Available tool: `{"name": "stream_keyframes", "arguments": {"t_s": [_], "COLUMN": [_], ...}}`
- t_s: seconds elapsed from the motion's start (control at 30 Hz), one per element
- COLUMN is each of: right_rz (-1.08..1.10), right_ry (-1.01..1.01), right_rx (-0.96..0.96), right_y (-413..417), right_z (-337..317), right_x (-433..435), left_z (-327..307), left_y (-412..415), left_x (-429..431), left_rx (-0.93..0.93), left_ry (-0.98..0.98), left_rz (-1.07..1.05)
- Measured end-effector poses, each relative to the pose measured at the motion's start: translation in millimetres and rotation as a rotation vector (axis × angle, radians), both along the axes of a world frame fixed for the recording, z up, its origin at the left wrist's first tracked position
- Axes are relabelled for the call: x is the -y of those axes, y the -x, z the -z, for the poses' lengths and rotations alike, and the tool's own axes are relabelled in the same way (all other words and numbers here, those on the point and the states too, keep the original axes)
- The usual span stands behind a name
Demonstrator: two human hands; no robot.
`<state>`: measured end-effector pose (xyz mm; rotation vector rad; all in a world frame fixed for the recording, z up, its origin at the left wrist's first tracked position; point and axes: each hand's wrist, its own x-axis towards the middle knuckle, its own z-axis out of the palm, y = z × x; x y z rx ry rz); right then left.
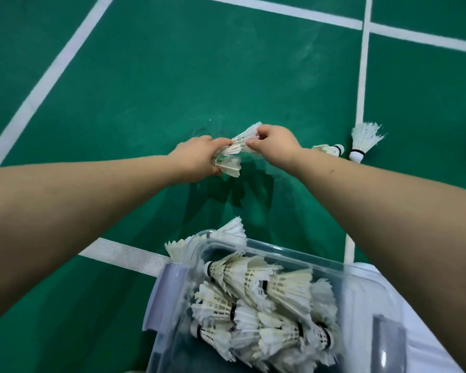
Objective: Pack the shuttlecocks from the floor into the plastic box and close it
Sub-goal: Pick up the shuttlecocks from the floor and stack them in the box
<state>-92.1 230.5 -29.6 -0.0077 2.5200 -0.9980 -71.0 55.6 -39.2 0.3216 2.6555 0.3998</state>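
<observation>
Gripping frayed feather shuttlecocks (233,149) in left hand (197,157) fingers, pinching the top one with right hand (275,146), above green floor (172,76). Nearer: clear plastic box (285,250), open-topped, heaped with more. Two strays (361,142) lying rightward.

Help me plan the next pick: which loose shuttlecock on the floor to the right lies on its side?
The shuttlecock nearest the right hand, cork pointing right; the other shuttlecock stands cork-down, feathers up.

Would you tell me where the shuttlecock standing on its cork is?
The standing shuttlecock is on the floor at the right of the head view, beside a lying shuttlecock and right of the right hand.
</observation>
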Motion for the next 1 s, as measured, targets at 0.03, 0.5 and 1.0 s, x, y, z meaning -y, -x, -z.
{"name": "stream_keyframes", "arguments": {"t_s": [0.03, 0.5, 1.0], "right_rz": [0.020, 0.133, 0.135], "right_ry": [0.027, 0.009, -0.462], "right_rx": [0.002, -0.145, -0.114], "right_y": [-7.1, -162.4, -275.0], "right_z": [-7.3, -156.0, -159.0], "right_x": [-3.3, -63.0, -85.9], "left_z": [-6.3, -160.6, -158.5], "left_y": [-4.8, -111.9, -204.1], "left_x": [-2.7, -48.0, -68.6], "left_rx": [-0.008, -0.236, -0.097], "left_ry": [-0.001, 0.029, 0.154], "left_rz": [0.007, 0.384, 0.540]}}
